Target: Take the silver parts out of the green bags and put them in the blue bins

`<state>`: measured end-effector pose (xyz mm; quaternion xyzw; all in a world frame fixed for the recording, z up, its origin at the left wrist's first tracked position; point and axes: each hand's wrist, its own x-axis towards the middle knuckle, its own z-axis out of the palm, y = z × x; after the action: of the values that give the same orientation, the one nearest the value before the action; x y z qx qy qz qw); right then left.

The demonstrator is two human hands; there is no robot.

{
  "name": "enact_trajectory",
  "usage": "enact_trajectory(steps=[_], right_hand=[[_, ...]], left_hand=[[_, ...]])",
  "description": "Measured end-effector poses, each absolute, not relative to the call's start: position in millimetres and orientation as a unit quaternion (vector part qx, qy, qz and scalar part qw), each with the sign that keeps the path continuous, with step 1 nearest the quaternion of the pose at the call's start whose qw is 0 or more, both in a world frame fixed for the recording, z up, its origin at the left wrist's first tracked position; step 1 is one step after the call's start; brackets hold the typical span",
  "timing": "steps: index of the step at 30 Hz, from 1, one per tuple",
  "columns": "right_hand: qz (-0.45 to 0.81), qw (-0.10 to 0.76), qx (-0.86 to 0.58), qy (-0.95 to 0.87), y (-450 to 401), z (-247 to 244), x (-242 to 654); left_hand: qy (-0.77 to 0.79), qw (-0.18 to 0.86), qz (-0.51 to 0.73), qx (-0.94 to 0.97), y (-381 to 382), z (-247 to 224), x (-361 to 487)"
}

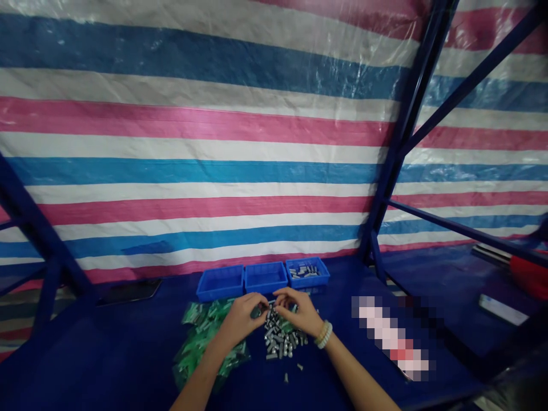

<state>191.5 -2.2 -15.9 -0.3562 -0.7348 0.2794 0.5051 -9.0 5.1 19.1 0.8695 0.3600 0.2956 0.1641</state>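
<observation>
1 pile of small metal parts (280, 343) lies between the left hand (244, 318) and right hand (302, 315), both curled narrow at its far edge; I cannot tell what they hold. 2 loose parts (286, 377) lie on the pile's near side. Green packets (197, 337) spread left of it, partly under the left forearm (206, 368). Beyond the pile stand 3 blue trays (265, 278), then a striped sheet (205, 125). A dark blue table (128, 354) surrounds it, a blue post (386, 182) to its right.

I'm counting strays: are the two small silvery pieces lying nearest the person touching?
Apart. The head view shows blue tabletop between the left piece and the right piece.
</observation>
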Motion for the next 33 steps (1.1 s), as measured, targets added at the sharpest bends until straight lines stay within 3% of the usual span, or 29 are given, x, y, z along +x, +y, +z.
enact_trajectory(steps=[6, 12, 15, 24, 29, 33], right_hand=[[0.267, 0.536, -0.356, -0.717, -9, -12, 182], [0.195, 0.552, -0.355, -0.729, -12, -5, 186], [0.188, 0.545, -0.346, -0.74, -12, -5, 186], [0.289, 0.585, -0.372, -0.66, -2, -11, 193], [0.428, 0.604, -0.305, -0.6, 1, -17, 188], [0.422, 0.623, -0.313, -0.58, 5, -17, 194]], left_hand=[[0.37, 0.205, 0.393, 0.816, 1, 10, 4], [0.386, 0.421, 0.403, 0.716, -3, -2, 18], [0.38, 0.48, 0.397, 0.683, -5, -6, 21], [0.377, 0.426, 0.528, 0.63, -9, 8, 18], [0.326, 0.42, 0.522, 0.668, -15, 14, 18], [0.319, 0.392, 0.499, 0.704, -12, 10, 14]])
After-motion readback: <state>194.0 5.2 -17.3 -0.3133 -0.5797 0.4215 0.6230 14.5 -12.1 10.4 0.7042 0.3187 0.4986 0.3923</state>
